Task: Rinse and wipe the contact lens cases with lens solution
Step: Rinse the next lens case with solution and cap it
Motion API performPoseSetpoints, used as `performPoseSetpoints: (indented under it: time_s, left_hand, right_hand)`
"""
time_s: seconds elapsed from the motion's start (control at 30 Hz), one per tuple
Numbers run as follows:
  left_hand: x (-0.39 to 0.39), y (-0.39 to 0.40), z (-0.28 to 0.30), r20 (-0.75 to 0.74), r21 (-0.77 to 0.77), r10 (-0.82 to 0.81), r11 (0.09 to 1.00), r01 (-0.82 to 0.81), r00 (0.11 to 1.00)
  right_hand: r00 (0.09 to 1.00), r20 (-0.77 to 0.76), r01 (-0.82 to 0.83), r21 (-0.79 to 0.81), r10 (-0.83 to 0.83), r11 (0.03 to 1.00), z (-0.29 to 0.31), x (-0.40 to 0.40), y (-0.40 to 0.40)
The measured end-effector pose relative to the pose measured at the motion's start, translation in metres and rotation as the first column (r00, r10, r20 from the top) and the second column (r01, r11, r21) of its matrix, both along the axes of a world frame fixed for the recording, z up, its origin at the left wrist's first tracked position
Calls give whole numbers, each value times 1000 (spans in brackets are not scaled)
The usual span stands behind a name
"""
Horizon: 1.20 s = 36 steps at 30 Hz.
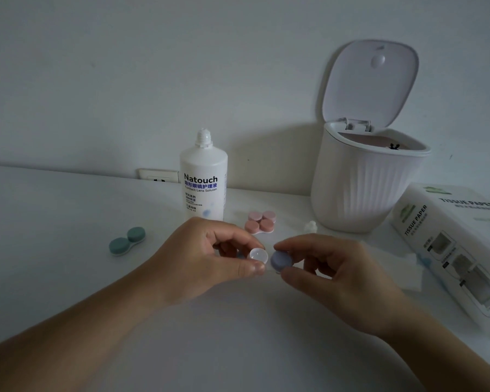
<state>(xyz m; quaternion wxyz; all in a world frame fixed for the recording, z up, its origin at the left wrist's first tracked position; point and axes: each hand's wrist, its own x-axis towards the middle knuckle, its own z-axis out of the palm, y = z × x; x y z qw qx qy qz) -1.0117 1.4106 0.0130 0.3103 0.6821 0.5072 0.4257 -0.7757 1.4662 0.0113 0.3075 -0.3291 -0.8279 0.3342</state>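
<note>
Presently: uncapping/recapping, unclear | left hand (210,250) pinches clear lens case (257,256), in front of solution bottle (203,176) | right hand (331,267) pinches purple cap (279,261) beside it | next, judged: align cap or rinse.

White table (68,210): solution btl (203,176), green case (127,241), pink cases (260,222), bin (362,190), tissue pack (453,250).

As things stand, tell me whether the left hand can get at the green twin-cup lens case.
Probably not yet: the case lies unobstructed beside the left hand, which grips a clear case.
</note>
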Motion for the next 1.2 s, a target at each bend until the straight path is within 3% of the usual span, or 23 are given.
performPoseSetpoints:
  time_s: [0.1, 0.23, 0.6, 0.77, 1.2]
  left_hand:
    - [2, 0, 0, 8, -9, 5, 1000, -5, 1000]
    - [2, 0, 1, 20, -3, 25, 1000, -25, 999]
    - [1, -1, 1, 11, -8, 38, 999, -38, 999]
    - [1, 0, 2, 22, 0, 35, 999, -35, 999]
    - [0, 1, 1, 34, 8, -4, 1000, 3, 999]
  right_hand:
    - [999, -22, 39, -14, -39, 999, -1, -5, -1]
    - [1000, -3, -30, -62, 30, 998, 1, -3, -1]
    - [998, -34, -47, -51, 46, 998, 2, -2, -1]
    - [999, -47, 18, -33, -19, 999, 1, -4, -1]
    - [1000, 4, 6, 0, -6, 1000, 2, -3, -2]
